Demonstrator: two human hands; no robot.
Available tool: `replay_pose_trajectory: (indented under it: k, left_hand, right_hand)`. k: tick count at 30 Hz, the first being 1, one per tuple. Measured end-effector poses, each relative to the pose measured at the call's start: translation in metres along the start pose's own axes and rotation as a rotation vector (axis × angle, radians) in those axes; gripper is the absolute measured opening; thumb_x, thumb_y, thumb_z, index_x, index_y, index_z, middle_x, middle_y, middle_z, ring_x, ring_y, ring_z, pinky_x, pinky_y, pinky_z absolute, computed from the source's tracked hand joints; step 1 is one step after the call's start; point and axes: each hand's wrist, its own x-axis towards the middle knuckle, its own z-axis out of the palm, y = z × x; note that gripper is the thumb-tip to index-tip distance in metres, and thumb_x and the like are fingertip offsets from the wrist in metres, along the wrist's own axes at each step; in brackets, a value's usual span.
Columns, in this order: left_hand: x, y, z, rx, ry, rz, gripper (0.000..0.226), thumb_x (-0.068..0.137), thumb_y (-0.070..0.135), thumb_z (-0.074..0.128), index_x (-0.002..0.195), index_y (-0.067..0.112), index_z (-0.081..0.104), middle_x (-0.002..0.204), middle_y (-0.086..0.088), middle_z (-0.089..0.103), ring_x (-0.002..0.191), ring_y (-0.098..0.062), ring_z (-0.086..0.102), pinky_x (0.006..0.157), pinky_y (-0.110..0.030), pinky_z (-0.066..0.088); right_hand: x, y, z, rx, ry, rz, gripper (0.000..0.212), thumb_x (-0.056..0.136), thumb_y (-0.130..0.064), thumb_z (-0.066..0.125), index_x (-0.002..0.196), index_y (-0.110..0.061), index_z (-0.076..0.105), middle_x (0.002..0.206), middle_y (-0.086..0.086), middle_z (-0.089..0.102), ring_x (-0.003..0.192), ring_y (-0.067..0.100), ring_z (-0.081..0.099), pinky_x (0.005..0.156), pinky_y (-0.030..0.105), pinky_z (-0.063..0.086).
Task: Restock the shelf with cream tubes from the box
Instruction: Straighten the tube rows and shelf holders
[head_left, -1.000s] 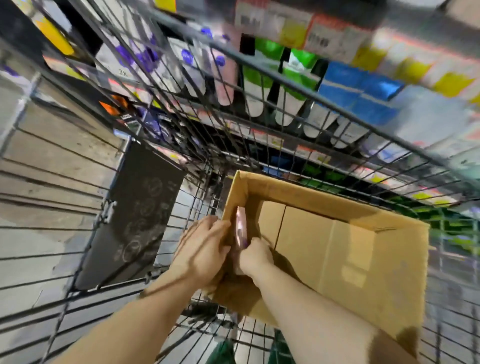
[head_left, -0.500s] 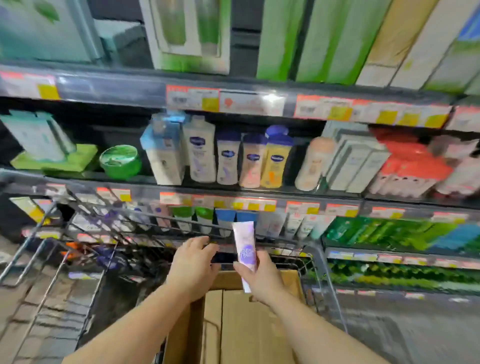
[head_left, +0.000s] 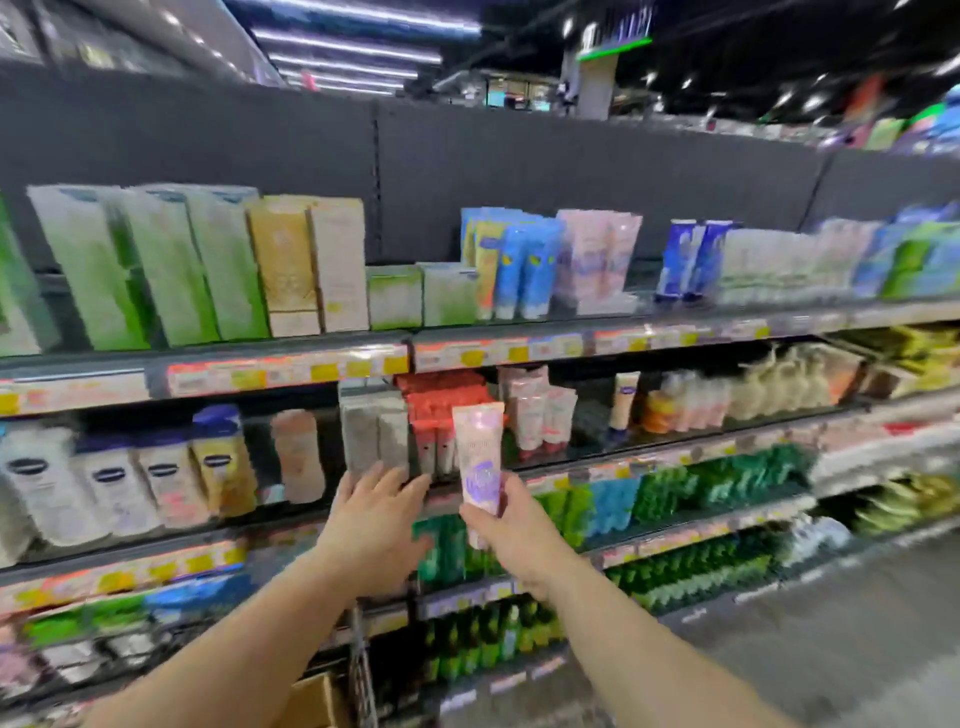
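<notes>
My right hand (head_left: 511, 535) holds a pale pink cream tube (head_left: 479, 451) with a purple label upright, raised in front of the middle shelf (head_left: 649, 457). My left hand (head_left: 371, 525) is beside it to the left, fingers spread and holding nothing, near grey boxes on that shelf. Similar pink tubes (head_left: 540, 415) stand just right of the held tube, and more pink tubes (head_left: 597, 260) stand on the top shelf. A corner of the cardboard box (head_left: 311, 701) shows at the bottom edge.
Red tubes (head_left: 441, 410) and grey boxes (head_left: 374, 426) stand behind my hands. Lotion bottles (head_left: 130, 478) fill the middle shelf at left. Green packs (head_left: 701, 488) line the lower shelves. The cart's wire edge (head_left: 361, 670) rises beside the box. Aisle floor (head_left: 831, 649) lies to the right.
Both hands rose from the box in the cart to shelf height, the right one carrying the pink tube. My view swung up from the cart to the shelves.
</notes>
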Motion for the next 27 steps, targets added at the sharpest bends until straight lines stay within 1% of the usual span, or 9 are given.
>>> replay_pose_trajectory:
  k: [3, 8, 10, 13, 16, 18, 21, 24, 27]
  left_hand:
    - [0.027, 0.079, -0.013, -0.011, 0.022, 0.006, 0.072, 0.090, 0.057, 0.046, 0.152, 0.032, 0.020, 0.161, 0.003, 0.017, 0.150, -0.023, 0.009, 0.121, -0.047, 0.008]
    - [0.062, 0.174, -0.035, -0.046, 0.043, 0.050, 0.072, 0.092, 0.057, 0.046, 0.153, 0.031, 0.017, 0.163, 0.001, 0.013, 0.150, -0.024, 0.005, 0.121, -0.047, 0.004]
    - [0.078, 0.202, -0.044, -0.024, 0.054, 0.059, 0.076, 0.090, 0.059, 0.047, 0.154, 0.030, 0.015, 0.163, 0.001, 0.012, 0.150, -0.024, 0.006, 0.121, -0.047, 0.004]
    - [0.102, 0.232, -0.055, -0.043, 0.113, 0.095, 0.076, 0.090, 0.057, 0.049, 0.153, 0.030, 0.017, 0.162, 0.002, 0.014, 0.150, -0.021, 0.006, 0.119, -0.046, 0.004]
    - [0.129, 0.248, -0.060, -0.046, 0.162, 0.116, 0.074, 0.088, 0.057, 0.050, 0.151, 0.030, 0.023, 0.161, 0.002, 0.018, 0.149, -0.023, 0.009, 0.119, -0.048, 0.005]
    - [0.147, 0.252, -0.062, -0.038, 0.161, 0.109, 0.074, 0.089, 0.056, 0.050, 0.152, 0.029, 0.022, 0.162, 0.000, 0.017, 0.149, -0.023, 0.010, 0.119, -0.047, 0.006]
    - [0.180, 0.249, -0.063, -0.041, 0.171, 0.089, 0.073, 0.090, 0.056, 0.050, 0.152, 0.028, 0.023, 0.161, 0.001, 0.020, 0.149, -0.022, 0.012, 0.121, -0.047, 0.008]
    - [0.219, 0.240, -0.066, -0.061, 0.202, 0.068, 0.072, 0.090, 0.055, 0.051, 0.151, 0.028, 0.023, 0.161, 0.002, 0.019, 0.150, -0.023, 0.009, 0.121, -0.048, 0.006]
    - [0.257, 0.230, -0.073, -0.114, 0.231, 0.077, 0.070, 0.092, 0.050, 0.053, 0.151, 0.027, 0.024, 0.161, 0.003, 0.020, 0.150, -0.022, 0.008, 0.121, -0.047, 0.004]
  right_hand:
    - [-0.010, 0.005, -0.086, -0.017, 0.058, -0.041, 0.029, 0.090, -0.020, 0.066, 0.114, -0.023, 0.049, 0.102, -0.001, 0.065, 0.087, 0.016, 0.060, 0.072, 0.025, 0.048]
    - [-0.017, 0.008, -0.198, -0.071, 0.180, -0.109, 0.026, 0.087, -0.020, 0.071, 0.100, -0.030, 0.052, 0.107, -0.001, 0.065, 0.100, 0.019, 0.063, 0.092, 0.035, 0.051]
    - [-0.016, 0.011, -0.232, -0.061, 0.235, -0.126, 0.026, 0.085, -0.021, 0.073, 0.095, -0.033, 0.052, 0.104, -0.004, 0.067, 0.095, 0.016, 0.064, 0.085, 0.030, 0.052]
    - [-0.011, 0.012, -0.271, -0.028, 0.288, -0.124, 0.030, 0.085, -0.023, 0.074, 0.105, -0.031, 0.053, 0.099, -0.010, 0.065, 0.089, 0.009, 0.062, 0.076, 0.022, 0.051]
    - [0.004, 0.010, -0.295, -0.021, 0.307, -0.129, 0.035, 0.084, -0.029, 0.075, 0.114, -0.029, 0.057, 0.109, -0.008, 0.066, 0.093, 0.005, 0.062, 0.078, 0.022, 0.052]
    - [0.021, 0.007, -0.306, -0.037, 0.319, -0.138, 0.033, 0.083, -0.030, 0.075, 0.112, -0.029, 0.059, 0.108, -0.007, 0.067, 0.093, 0.005, 0.062, 0.078, 0.023, 0.051]
    - [0.053, -0.006, -0.316, -0.061, 0.308, -0.170, 0.027, 0.084, -0.030, 0.074, 0.105, -0.034, 0.057, 0.100, -0.014, 0.066, 0.088, -0.001, 0.060, 0.068, 0.016, 0.045]
    - [0.097, -0.022, -0.320, -0.085, 0.337, -0.226, 0.025, 0.083, -0.027, 0.075, 0.103, -0.032, 0.060, 0.096, -0.016, 0.066, 0.085, -0.003, 0.060, 0.066, 0.012, 0.044]
    - [0.146, -0.040, -0.320, -0.129, 0.381, -0.237, 0.022, 0.082, -0.029, 0.075, 0.097, -0.032, 0.060, 0.093, -0.013, 0.067, 0.085, 0.004, 0.063, 0.074, 0.021, 0.053]
